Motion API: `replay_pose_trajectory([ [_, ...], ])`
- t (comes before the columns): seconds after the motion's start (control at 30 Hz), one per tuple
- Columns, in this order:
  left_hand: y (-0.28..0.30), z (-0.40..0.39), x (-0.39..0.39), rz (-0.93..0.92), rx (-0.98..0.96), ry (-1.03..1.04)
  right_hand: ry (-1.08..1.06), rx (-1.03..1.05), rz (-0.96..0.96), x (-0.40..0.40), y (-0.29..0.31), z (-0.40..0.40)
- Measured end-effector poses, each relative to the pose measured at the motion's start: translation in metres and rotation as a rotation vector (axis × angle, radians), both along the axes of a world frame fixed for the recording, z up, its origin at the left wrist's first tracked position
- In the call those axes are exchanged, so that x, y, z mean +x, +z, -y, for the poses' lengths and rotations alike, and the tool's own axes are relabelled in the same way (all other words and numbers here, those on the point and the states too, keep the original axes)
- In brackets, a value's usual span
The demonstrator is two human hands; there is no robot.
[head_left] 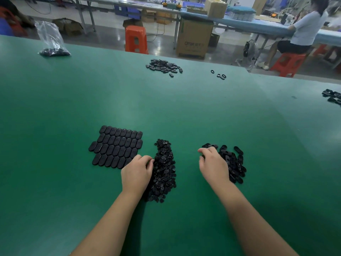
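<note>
On the green table (166, 108) lies a neat block of black oval plastic shells (117, 145), packed in rows. Right of it is a long heap of small black round parts (164, 169). My left hand (136, 174) rests at that heap's left edge with fingers curled into the parts; what it pinches is hidden. Further right is a loose pile of black oval frames (233, 163). My right hand (214, 164) sits on that pile's left side, fingers curled down over the frames; whether it holds one I cannot see.
At the far side lie another heap of black parts (164, 66), three loose rings (219, 74) and a clear bag of parts (52, 41). More black parts (333, 97) sit at the right edge. Beyond are orange stools (136, 39), a cardboard box (193, 39) and a seated person (302, 32).
</note>
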State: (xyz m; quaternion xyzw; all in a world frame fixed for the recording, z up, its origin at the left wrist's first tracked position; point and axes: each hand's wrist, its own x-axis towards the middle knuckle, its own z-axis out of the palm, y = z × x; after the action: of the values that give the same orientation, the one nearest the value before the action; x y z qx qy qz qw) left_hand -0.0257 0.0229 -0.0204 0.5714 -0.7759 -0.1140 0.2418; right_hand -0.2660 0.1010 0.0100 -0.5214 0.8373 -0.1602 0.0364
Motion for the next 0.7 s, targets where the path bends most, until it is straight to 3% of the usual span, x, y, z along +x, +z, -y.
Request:
replay_pose_trajectory([
  [0.17,0.0,0.0,0.0,-0.02,-0.004,-0.005,0.041,0.254,-0.133,-0.029,0.004,0.006],
  [0.5,-0.001,0.0,0.001,-0.023,-0.004,-0.005,0.055,0.184,-0.129,-0.03,0.009,0.006],
  [0.6,-0.001,0.0,0.001,-0.022,0.005,-0.007,-0.012,0.027,0.102,-0.029,0.013,0.008],
  [0.7,-0.002,0.001,0.001,-0.012,0.005,-0.01,-0.122,-0.13,0.565,-0.022,0.016,0.012],
])
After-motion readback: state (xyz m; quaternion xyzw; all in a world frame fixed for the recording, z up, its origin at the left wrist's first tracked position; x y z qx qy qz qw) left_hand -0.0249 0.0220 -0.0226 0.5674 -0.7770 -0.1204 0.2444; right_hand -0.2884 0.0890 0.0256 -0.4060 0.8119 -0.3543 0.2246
